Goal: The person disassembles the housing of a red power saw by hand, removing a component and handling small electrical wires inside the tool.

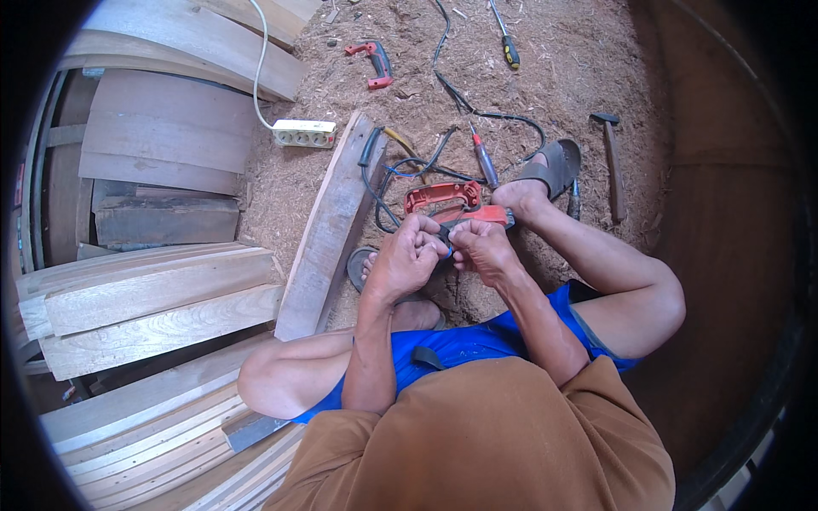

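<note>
left hand point(407, 255) and right hand point(482, 249) fingers pinching small dark part, above red power tool point(443, 201)

Two screwdrivers point(504, 38); one hammer point(612, 162); one power strip point(303, 133); two sandals point(552, 166)

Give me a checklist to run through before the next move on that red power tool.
1. Both hands on the work: left hand and right hand meet over a small dark part at the red power tool. Ok.
2. Tool's black cord unplugged from the white power strip: cannot tell.
3. Red-handled screwdriver close by: ok.
4. Hammer close by: ok.
5. Footing: sandals on sawdust, cord looped near the feet. Not ok.
</note>
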A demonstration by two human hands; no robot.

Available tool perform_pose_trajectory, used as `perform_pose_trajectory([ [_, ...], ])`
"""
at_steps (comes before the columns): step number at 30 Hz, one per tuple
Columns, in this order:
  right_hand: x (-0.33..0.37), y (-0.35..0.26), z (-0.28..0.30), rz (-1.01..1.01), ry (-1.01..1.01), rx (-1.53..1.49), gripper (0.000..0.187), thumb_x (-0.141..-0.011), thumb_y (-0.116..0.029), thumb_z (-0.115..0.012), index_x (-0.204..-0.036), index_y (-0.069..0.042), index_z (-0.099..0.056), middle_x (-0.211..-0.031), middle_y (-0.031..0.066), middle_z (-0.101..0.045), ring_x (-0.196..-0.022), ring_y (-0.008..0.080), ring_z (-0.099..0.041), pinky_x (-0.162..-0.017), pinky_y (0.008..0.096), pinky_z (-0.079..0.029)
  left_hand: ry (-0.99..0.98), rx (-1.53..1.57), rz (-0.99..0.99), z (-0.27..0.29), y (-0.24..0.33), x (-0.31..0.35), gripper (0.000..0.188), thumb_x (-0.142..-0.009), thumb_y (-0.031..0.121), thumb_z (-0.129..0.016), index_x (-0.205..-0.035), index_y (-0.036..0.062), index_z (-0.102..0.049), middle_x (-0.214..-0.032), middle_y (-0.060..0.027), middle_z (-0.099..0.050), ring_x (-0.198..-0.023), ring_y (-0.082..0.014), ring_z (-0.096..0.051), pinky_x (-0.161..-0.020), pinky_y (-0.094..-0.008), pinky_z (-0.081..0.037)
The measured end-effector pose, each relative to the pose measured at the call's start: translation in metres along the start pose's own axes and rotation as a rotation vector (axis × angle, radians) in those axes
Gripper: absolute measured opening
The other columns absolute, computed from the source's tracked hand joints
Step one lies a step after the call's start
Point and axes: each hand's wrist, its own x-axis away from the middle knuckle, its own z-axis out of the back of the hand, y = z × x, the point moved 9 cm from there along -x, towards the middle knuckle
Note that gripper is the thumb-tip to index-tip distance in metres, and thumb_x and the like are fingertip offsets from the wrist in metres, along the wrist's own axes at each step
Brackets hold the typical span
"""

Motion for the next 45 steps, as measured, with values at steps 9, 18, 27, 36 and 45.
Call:
perform_pose_trajectory([
  [9, -0.001, -0.005, 0.000, 0.092, 0.032, -0.038, 0.006, -0.090, -0.005, -0.064, -0.086, -0.007, -0.060, -0.074, 0.0022, -0.062, -0.059, 0.0104, -0.057, -0.059, 0.0300, -0.056, 0.177, -0.145, -0.071, 0.009, 0.006, -0.007, 0.032, -0.089, 0.000, -0.061, -0.121, -0.0014, -0.059, -0.095, -0.0153, -0.069, -0.086, -0.0230, -0.072, -0.077, -0.0345, -0.057],
  [18, -0.002, 0.002, -0.005, 0.084, -0.066, -0.055, 0.008, -0.097, -0.009, -0.064, -0.090, -0.009, -0.060, -0.080, 0.0014, -0.064, -0.062, 0.0097, -0.059, -0.062, 0.0315, -0.057, 0.249, -0.547, -0.162, 0.012, 0.000, -0.019, 0.033, -0.084, 0.000, -0.069, -0.116, 0.0081, -0.068, -0.100, -0.0199, -0.063, -0.099, -0.0384, -0.063, -0.088, -0.0459, -0.051],
  [27, 0.023, -0.083, -0.005, 0.627, -0.011, 0.668, 0.034, -0.092, -0.016, -0.065, -0.117, 0.006, -0.066, -0.091, 0.0129, -0.074, -0.085, 0.0240, -0.071, -0.079, 0.0360, -0.056, 0.309, -0.432, -0.240, 0.020, 0.013, -0.018, 0.031, -0.083, -0.004, -0.067, -0.112, 0.0064, -0.066, -0.099, -0.0186, -0.064, -0.095, -0.0382, -0.064, -0.085, -0.0462, -0.052],
  [36, 0.013, -0.099, -0.038, 0.568, -0.194, 0.817, 0.036, -0.087, -0.013, -0.066, -0.119, 0.005, -0.066, -0.095, 0.0174, -0.073, -0.095, 0.0230, -0.070, -0.085, 0.0386, -0.054, 0.210, 0.045, -0.194, 0.012, -0.002, -0.025, 0.030, -0.089, -0.002, -0.065, -0.119, 0.0000, -0.060, -0.109, -0.0130, -0.067, -0.095, -0.0234, -0.069, -0.084, -0.0342, -0.058],
  [45, 0.073, -0.077, -0.030, 0.620, -0.383, 0.746, 0.022, -0.087, -0.006, -0.058, -0.107, 0.001, -0.055, -0.092, 0.0094, -0.057, -0.088, 0.0180, -0.054, -0.082, 0.0338, -0.048, -0.378, 0.038, 0.268, -0.036, -0.039, -0.048, 0.036, -0.104, 0.028, -0.046, -0.100, 0.0028, -0.070, -0.087, -0.0033, -0.070, -0.076, -0.0104, -0.060, -0.065, -0.0269, -0.047],
])
